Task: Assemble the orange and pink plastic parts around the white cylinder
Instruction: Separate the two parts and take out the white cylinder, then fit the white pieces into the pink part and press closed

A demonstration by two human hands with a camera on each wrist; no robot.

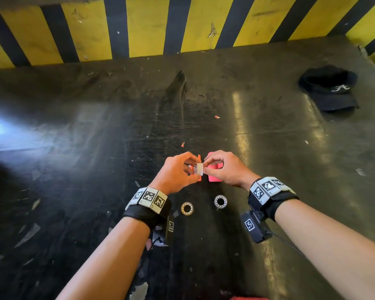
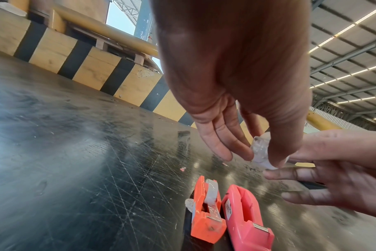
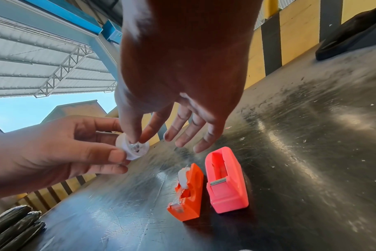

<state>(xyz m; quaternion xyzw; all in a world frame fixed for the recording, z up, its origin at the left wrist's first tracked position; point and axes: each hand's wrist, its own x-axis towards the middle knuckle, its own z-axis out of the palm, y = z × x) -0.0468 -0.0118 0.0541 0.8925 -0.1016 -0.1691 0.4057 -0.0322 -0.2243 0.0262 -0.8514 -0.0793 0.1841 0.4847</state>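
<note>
White and partly see-through, a small plastic cylinder [image 1: 199, 168] is held in the air between two bare hands, just above a dark, scratched tabletop [image 1: 74, 148]. The left hand [image 1: 175, 173] pinches it between thumb and fingertips. The right hand [image 1: 225, 167] meets it from the other side, thumb and forefinger closed on the cylinder, the other fingers [image 3: 187, 135] spread loosely and holding nothing.

Directly below the hands, two tape-dispenser-shaped shells stand side by side on the tabletop, close together. The orange part [image 3: 188, 193] is on the left, with a whitish roll seated in its slot and a strip running to its front edge. The pink part [image 3: 225, 183] is on the right, its slot open, a metal cutter at its front.

Nearer the person, two metal ring bearings [image 1: 186, 208] [image 1: 220, 201] lie flat, apart from each other. A black cap [image 1: 329, 87] sits far off to the right. A yellow-and-black striped barrier [image 1: 139, 29] runs along the far edge. Both wrists wear bands with black-and-white markers.
</note>
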